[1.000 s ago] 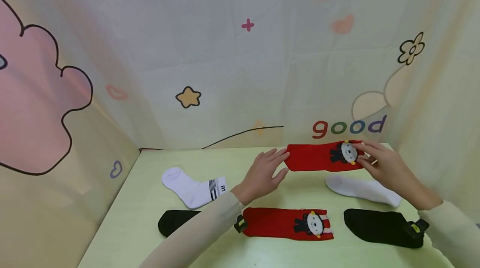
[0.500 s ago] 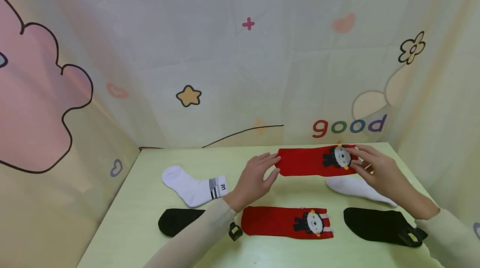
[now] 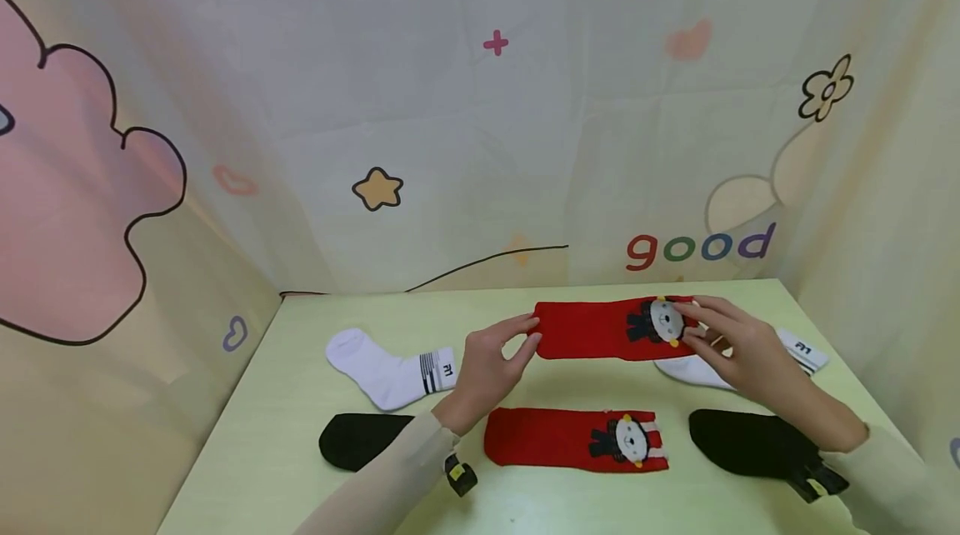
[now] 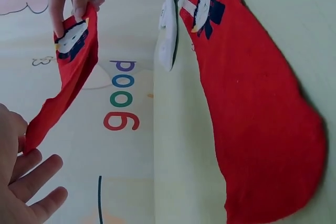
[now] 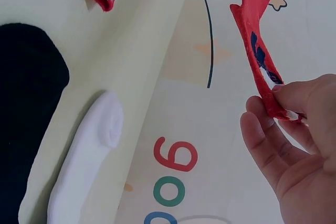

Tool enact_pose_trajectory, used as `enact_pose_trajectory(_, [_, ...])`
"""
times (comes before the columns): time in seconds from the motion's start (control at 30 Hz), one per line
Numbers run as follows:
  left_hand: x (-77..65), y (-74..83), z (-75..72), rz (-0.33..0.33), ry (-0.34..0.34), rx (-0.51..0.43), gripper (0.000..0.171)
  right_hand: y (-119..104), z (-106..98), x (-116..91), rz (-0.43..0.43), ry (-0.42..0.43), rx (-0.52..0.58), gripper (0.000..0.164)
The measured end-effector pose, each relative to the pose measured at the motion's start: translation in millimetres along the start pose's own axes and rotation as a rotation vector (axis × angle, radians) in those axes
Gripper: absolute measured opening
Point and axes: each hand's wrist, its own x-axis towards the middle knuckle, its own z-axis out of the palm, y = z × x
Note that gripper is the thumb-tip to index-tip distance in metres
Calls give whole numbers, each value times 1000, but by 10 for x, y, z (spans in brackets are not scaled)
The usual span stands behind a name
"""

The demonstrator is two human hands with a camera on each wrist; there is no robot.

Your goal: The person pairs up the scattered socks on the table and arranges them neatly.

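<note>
A red sock with a cartoon animal face (image 3: pixel 588 330) is stretched lengthwise between both hands, raised above the table. My left hand (image 3: pixel 489 362) pinches its toe end between thumb and index finger; in the left wrist view the other fingers (image 4: pixel 37 179) spread away from the cloth. At the cuff end, beside the face, my right hand (image 3: pixel 753 356) pinches the fabric, as the right wrist view shows with thumb and fingers (image 5: pixel 262 135) on either side. A second, matching red sock (image 3: pixel 547 437) lies flat on the table nearer the front, below the raised one.
On the left of the table (image 3: pixel 247 452) lie a white sock with black stripes (image 3: pixel 382 377) and a black sock (image 3: pixel 360 439), partly behind the left forearm. Another white sock (image 3: pixel 693 371) and black sock (image 3: pixel 750 442) lie at the right. A printed curtain (image 3: pixel 450 118) hangs behind.
Both hands have moved left and slightly toward the front, carrying the red sock. The left fingers, straighter before, now pinch its toe end. More of the right white sock's striped cuff shows.
</note>
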Motion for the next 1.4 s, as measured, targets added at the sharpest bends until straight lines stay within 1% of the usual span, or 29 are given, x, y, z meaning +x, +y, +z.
enact_pose_trajectory(0.2, [-64,11,-26,-64,53,-93,25,-89,51,-28,7,4,0,56])
enact_pose_trajectory(0.33, [-101,33,-39,-105,86,-145,23,-112,96,-50,-3,10,26,57])
enact_pose_trajectory(0.43, [-127,49,-57,-134,95,-175,22,-133,126,-67,-11,12,52,59])
enact_pose_trajectory(0.67, [-212,49,-99,-147,109,-213,22,-196,178,-131,6,-4,80,58])
enact_pose_trajectory(0.83, [-292,43,-137,-184,90,-210,23,-234,218,-166,12,-21,91,58])
enact_pose_trajectory(1.03, [-411,8,-188,-231,43,-158,24,-269,283,-211,-7,-42,110,58])
enact_pose_trajectory(1.23, [-526,-27,-246,-274,3,-131,24,-302,344,-267,39,-83,137,57])
enact_pose_trajectory(1.4, [-603,-34,-296,-294,-16,-118,28,-364,406,-317,91,-134,170,55])
